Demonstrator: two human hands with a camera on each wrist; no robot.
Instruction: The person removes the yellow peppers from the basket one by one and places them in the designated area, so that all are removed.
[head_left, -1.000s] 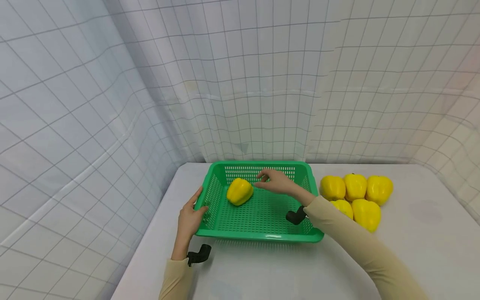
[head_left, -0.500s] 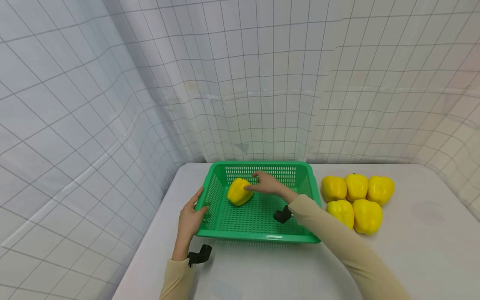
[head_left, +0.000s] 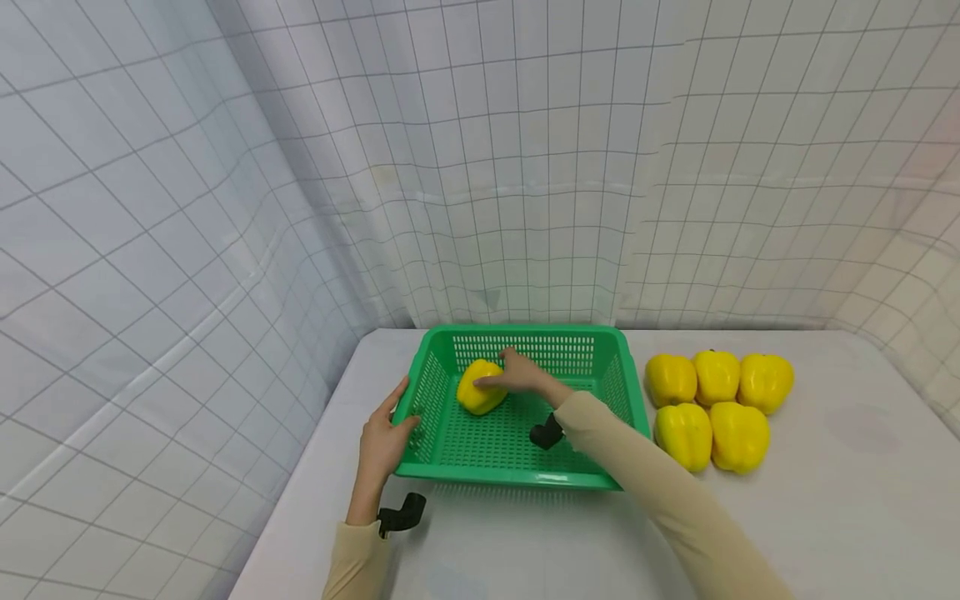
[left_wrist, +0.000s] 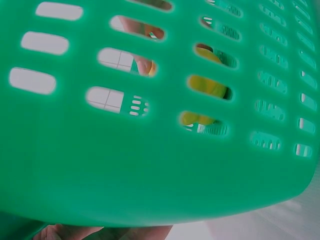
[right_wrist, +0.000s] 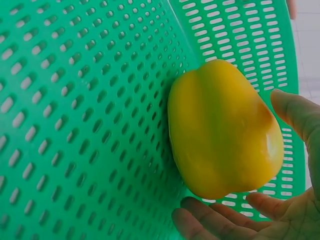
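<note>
In the head view, my left hand grips the left rim of the green plastic basket, thumb over the inner side. Its fingertips show past the rim in the left wrist view. My right hand reaches inside the basket to a yellow bell pepper lying toward the left end. In the right wrist view, the thumb and fingers spread around that pepper: the thumb at one side, the fingers just past its lower edge, with gaps showing.
Several more yellow bell peppers sit in two rows on the white table, right of the basket. White grid-patterned curtains hang behind and at the sides. A black wrist camera is strapped to the left wrist.
My right hand has moved left inside the basket and come down around the pepper. The left hand keeps its hold on the rim. The pepper stays in its place.
</note>
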